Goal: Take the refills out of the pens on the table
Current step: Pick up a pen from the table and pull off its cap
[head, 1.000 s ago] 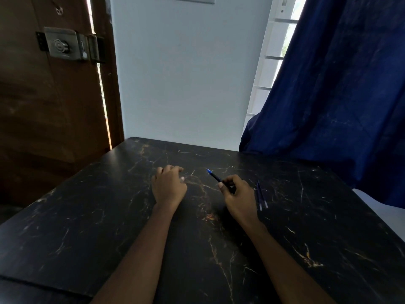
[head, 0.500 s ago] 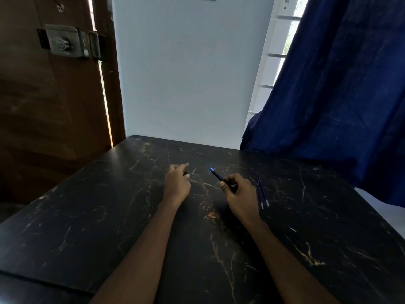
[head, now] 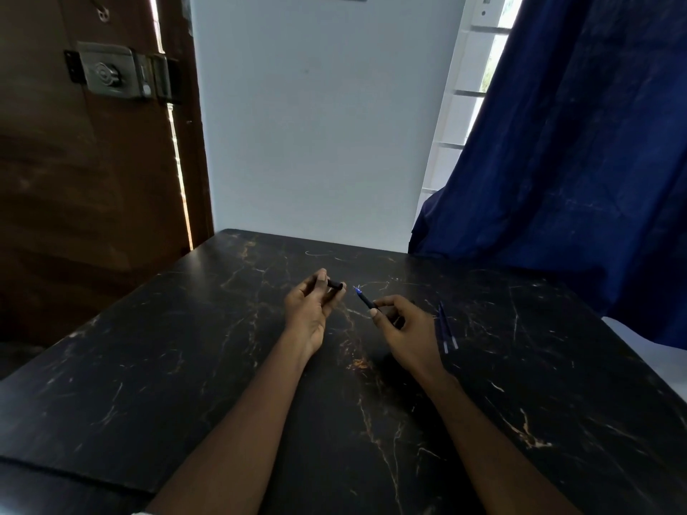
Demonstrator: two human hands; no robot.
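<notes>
My left hand is raised a little above the black marble table, palm turned up, pinching a short dark pen part between thumb and fingers. My right hand grips a dark pen whose blue tip points up and left toward the left hand. The tip and the dark part are a small gap apart. Two thin blue refills lie side by side on the table just right of my right hand.
A blue curtain hangs over the table's far right corner. A wooden door with a metal lock stands at the left, a white wall behind the table. The table's front edge runs near the bottom left.
My left hand has lifted off the table with the dark pen part and turned palm up, moving right toward the pen. My right hand has kept hold of the pen, barely moving.
</notes>
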